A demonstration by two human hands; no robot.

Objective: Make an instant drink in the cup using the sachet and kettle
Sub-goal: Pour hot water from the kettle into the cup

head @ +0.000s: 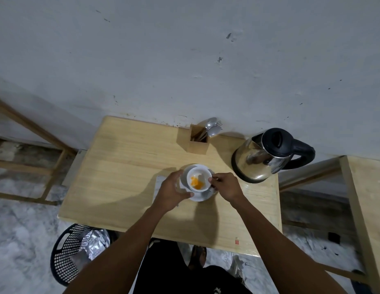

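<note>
Orange powder lies in the white cup [198,179], which sits on its saucer [200,197] mid-counter. The left hand [173,190] has its fingers clamped round the cup's side, and the right hand [224,186] pinches the rim. Judging by this, hot water comes next: keep the left hand steadying, and free the right for the kettle [267,154] standing near on the right.

white cup [198,179], orange powder [197,181], black-lidded kettle [267,153]

Both forearms are bare, no sleeves showing. The left hand [171,190] and right hand [226,186] wear nothing. Black trousers [163,270] below.
</note>
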